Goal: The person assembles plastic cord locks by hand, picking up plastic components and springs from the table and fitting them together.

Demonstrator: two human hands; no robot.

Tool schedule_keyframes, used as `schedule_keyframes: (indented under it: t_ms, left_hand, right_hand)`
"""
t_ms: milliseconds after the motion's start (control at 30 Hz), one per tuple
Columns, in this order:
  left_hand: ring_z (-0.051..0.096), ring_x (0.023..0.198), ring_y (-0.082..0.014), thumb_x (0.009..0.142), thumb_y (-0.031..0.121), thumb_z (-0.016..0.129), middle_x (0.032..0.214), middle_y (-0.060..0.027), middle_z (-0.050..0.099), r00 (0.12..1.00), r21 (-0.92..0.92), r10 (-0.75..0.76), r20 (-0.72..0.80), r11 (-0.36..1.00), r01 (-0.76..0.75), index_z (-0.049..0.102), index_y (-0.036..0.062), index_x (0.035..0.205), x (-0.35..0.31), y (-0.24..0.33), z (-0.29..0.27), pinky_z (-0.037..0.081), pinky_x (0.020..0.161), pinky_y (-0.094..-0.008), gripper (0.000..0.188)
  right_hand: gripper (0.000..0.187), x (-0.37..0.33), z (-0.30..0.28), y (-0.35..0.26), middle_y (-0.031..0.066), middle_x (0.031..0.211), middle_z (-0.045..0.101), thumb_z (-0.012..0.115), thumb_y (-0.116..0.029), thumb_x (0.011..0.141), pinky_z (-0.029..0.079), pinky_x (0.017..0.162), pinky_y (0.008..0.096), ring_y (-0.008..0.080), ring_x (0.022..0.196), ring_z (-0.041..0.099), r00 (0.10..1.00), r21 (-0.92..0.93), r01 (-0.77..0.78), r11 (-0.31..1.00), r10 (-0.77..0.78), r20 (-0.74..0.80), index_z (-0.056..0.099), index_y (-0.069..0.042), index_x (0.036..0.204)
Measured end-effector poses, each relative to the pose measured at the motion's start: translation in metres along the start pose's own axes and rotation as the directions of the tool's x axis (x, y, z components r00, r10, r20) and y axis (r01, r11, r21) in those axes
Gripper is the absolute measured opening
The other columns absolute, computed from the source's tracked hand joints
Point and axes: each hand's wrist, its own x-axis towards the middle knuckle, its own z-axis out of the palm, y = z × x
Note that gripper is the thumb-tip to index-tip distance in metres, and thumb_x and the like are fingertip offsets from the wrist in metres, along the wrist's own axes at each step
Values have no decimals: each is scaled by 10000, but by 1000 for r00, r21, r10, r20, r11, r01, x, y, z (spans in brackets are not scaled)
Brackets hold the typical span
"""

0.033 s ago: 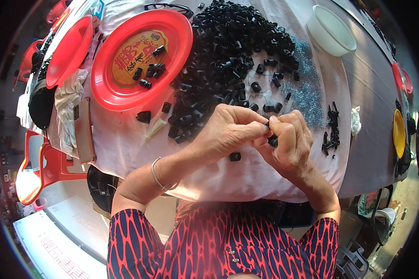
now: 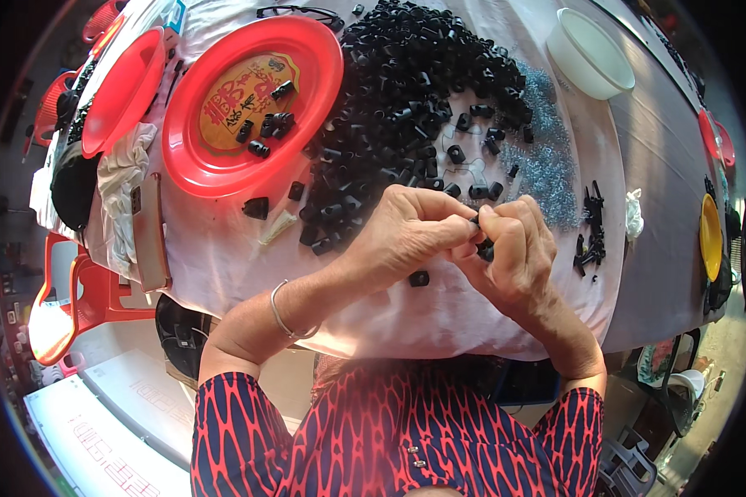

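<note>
My left hand and my right hand meet over the table's near side, fingertips pinched together. Between them is a small black plastic part, mostly covered by the fingers. One loose black piece lies on the cloth just below my hands. Beyond them spreads a large heap of short black tube-like plastic pieces, with several strewn nearer my fingers. A patch of small silvery coils, seemingly springs, borders the heap on the right. Slim black pegs lie farther right.
A red plate at the left holds several black pieces. A second red dish, crumpled white cloth and a brown phone-like case sit farther left. At the back right stands a white tub; a yellow dish is at the right edge.
</note>
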Motion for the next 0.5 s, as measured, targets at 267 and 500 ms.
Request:
schedule_keyframes:
  t_ms: [267, 500]
  left_hand:
    - [572, 682, -68, 821, 132, 612, 761, -48, 624, 999, -27, 8, -35, 1000, -9, 641, -57, 919, -4, 4, 6, 469, 610, -202, 215]
    - [619, 838, -108, 832, 90, 657, 920, -102, 654, 987, 39, 88, 133, 995, -94, 613, -66, 1014, -3, 7, -2, 509, 728, -222, 244]
  right_hand:
    - [300, 1, 1, 2, 103, 696, 473, 703, 6, 597, 423, 470, 321, 230, 574, 491, 999, 79, -32, 996, 31, 14, 508, 30, 824]
    - [341, -2, -3, -1, 120, 735, 525, 725, 24, 644, 436, 479, 317, 239, 586, 532, 997, 124, -37, 992, 46, -69, 499, 7, 899]
